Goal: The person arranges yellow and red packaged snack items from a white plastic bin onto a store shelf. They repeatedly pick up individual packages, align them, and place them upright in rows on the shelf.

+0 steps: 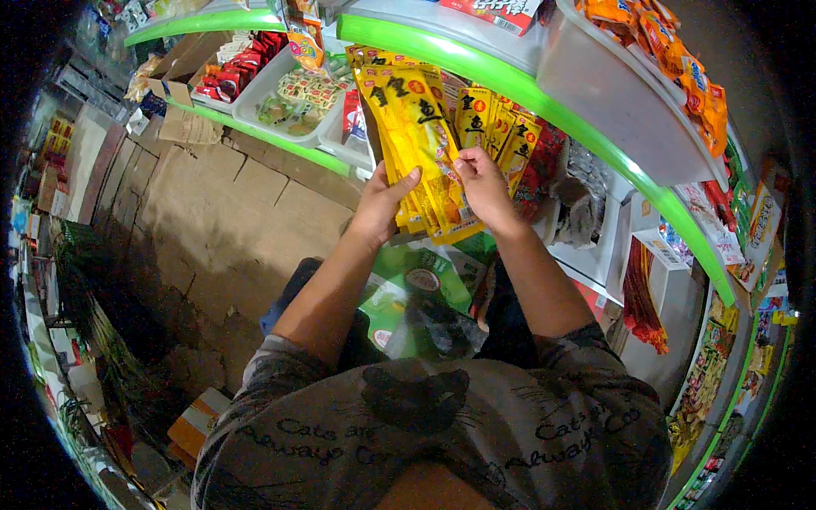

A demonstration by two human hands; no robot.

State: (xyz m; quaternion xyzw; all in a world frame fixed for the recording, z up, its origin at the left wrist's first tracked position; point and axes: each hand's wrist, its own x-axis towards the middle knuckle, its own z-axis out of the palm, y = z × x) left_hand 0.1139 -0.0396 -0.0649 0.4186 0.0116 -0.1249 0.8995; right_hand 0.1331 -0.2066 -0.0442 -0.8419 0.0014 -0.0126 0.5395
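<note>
A stack of long yellow snack packets (414,140), bearing writing, is held up between my two hands in front of the shelf. My left hand (382,204) grips the stack along its lower left side, thumb on top. On the right edge, my right hand (483,185) pinches the packets between thumb and fingers. Just behind that hand stand more yellow packets (475,118) of the same kind on the lower shelf. Beneath the stack, a green printed carton (421,280) lies between my legs, partly covered by clear plastic.
A white bin of small packets (255,118) sits on the lower shelf at left. Above right, a translucent bin (612,95) of orange packets rests on the green-edged upper shelf (484,60). A flattened cardboard sheet (248,210) covers the floor. A broom-like bundle (108,338) stands at far left.
</note>
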